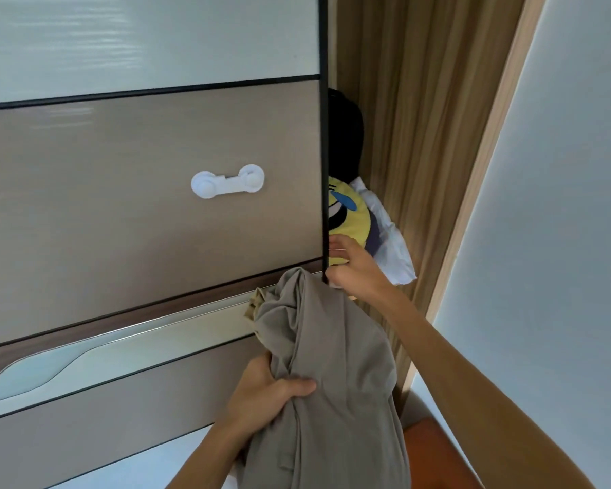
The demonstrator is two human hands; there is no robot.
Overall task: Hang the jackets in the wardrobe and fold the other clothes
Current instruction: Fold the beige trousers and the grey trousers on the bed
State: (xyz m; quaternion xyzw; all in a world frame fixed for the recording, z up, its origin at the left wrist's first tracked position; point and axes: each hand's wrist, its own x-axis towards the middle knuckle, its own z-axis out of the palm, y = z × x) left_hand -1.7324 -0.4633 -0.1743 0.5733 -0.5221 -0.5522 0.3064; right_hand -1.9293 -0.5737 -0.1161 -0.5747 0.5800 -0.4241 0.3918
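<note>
The left hand (pixel 268 393) grips a bunched taupe garment (pixel 332 365), held up in front of the lower right corner of the wardrobe door (pixel 156 206). The right hand (pixel 350 270) curls its fingers round that door's dark right edge. Just past the edge, inside, sit a yellow emoji cushion (pixel 350 213) and a white pillow (pixel 390 245). A white child lock (pixel 227 181) is stuck on the door's face.
</note>
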